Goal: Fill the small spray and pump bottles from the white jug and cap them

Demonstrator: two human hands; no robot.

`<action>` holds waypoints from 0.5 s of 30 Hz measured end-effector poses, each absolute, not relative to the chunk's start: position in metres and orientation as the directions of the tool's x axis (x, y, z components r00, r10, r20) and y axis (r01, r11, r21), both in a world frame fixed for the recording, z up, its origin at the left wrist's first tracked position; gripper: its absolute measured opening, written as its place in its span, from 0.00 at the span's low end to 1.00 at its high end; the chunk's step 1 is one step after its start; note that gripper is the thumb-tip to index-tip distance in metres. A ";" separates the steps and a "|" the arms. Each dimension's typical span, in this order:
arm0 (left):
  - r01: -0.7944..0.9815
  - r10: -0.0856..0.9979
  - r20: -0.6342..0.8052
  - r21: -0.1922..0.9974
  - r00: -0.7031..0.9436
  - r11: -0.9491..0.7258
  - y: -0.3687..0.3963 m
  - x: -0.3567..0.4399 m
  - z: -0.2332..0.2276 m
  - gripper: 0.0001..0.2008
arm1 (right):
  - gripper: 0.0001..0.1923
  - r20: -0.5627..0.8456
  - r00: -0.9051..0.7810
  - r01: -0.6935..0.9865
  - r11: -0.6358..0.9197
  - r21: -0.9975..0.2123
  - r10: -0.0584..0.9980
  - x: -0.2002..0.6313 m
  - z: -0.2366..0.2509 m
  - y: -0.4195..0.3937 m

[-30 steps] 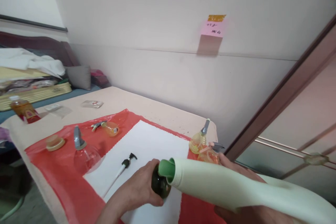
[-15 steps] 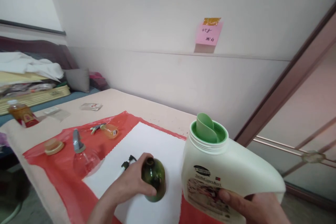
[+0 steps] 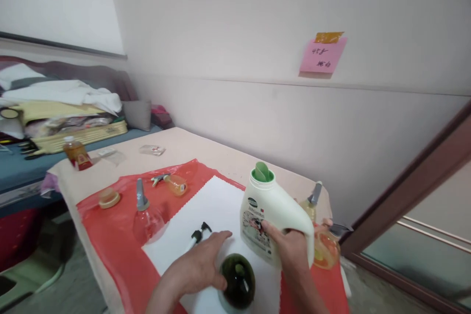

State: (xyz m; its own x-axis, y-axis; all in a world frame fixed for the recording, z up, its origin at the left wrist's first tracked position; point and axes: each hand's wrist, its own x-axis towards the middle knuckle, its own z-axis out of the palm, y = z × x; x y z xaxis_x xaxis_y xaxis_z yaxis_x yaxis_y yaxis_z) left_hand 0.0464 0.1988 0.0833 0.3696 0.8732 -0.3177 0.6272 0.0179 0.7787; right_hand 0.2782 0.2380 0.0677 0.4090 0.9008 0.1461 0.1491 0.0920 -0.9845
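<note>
In the head view, the left hand is reaching in from the near left, palm down, fingers spreading forward and thumb pointing toward the dark green bottle; it is holding itself open beside the bottle, and whether the thumb is touching the glossy side is hard to tell. The right hand is clamping the handle of the pale green jug, its thumb pressing near the printed label. The hands are staying well apart.

A second ago the jug was lying tipped with its mouth at the bottle; now it is standing upright beyond the bottle, over the right part of the white sheet. The left fingers, earlier wrapping the bottle, are now opening off it.

The bottle is sitting at the near end of the sheet, showing a rounded, shiny body. The jug is showing smooth plastic and a green curled lip inside its round mouth. A pump with a black head is lying left of the bottle, the left hand partly covering it. Wrinkled red plastic is spreading under the scallop-edged sheet on the tabletop. A clear, round-bellied spray bottle is standing to the left.
</note>
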 end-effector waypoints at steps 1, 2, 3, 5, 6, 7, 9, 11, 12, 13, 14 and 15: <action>0.656 0.909 -0.296 0.754 0.294 0.034 0.200 0.042 0.084 0.41 | 0.36 0.135 0.412 0.153 0.077 -0.985 0.901 0.275 0.063 0.247; 0.712 0.940 -0.275 0.700 0.203 0.051 0.202 0.039 0.085 0.33 | 0.36 0.127 0.414 0.156 0.067 -0.986 0.901 0.273 0.058 0.256; 0.780 0.960 -0.256 0.621 0.109 0.077 0.205 0.037 0.084 0.26 | 0.36 0.122 0.415 0.159 0.060 -0.985 0.902 0.270 0.053 0.264; 0.884 0.973 -0.229 0.446 -0.037 0.139 0.212 0.034 0.080 0.19 | 0.38 0.116 0.420 0.173 0.046 -0.984 0.900 0.266 0.046 0.277; 0.909 0.969 -0.231 0.380 -0.084 0.170 0.215 0.033 0.076 0.18 | 0.39 0.115 0.424 0.185 0.038 -0.982 0.898 0.265 0.043 0.280; 0.917 0.963 -0.244 0.346 -0.116 0.199 0.218 0.032 0.072 0.17 | 0.39 0.115 0.428 0.200 0.030 -0.979 0.897 0.264 0.042 0.282; 0.917 0.951 -0.271 0.322 -0.149 0.235 0.223 0.032 0.063 0.17 | 0.39 0.127 0.422 0.235 0.027 -0.972 0.898 0.262 0.040 0.276; 0.914 0.946 -0.280 0.320 -0.161 0.250 0.227 0.033 0.054 0.17 | 0.39 0.160 0.392 0.268 0.054 -0.962 0.906 0.263 0.038 0.259; 0.909 0.947 -0.276 0.330 -0.164 0.254 0.228 0.034 0.049 0.16 | 0.39 0.176 0.375 0.280 0.070 -0.957 0.910 0.263 0.035 0.246; 0.903 0.949 -0.268 0.345 -0.167 0.256 0.229 0.035 0.046 0.15 | 0.41 0.186 0.359 0.287 0.081 -0.955 0.915 0.264 0.030 0.232; 0.894 0.951 -0.257 0.367 -0.171 0.259 0.231 0.035 0.043 0.14 | 0.42 0.182 0.357 0.287 0.078 -0.955 0.916 0.266 0.023 0.216; 0.881 0.953 -0.244 0.392 -0.177 0.264 0.232 0.036 0.041 0.12 | 0.43 0.159 0.353 0.281 0.057 -0.958 0.922 0.268 0.014 0.201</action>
State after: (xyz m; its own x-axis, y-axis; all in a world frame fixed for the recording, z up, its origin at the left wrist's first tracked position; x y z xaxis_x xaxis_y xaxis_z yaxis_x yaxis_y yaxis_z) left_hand 0.0357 0.2323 0.0408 -0.1769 0.9534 -0.2445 0.8811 0.2641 0.3923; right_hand 0.2678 0.2011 0.0136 0.3527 0.9222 0.1586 0.2810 0.0573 -0.9580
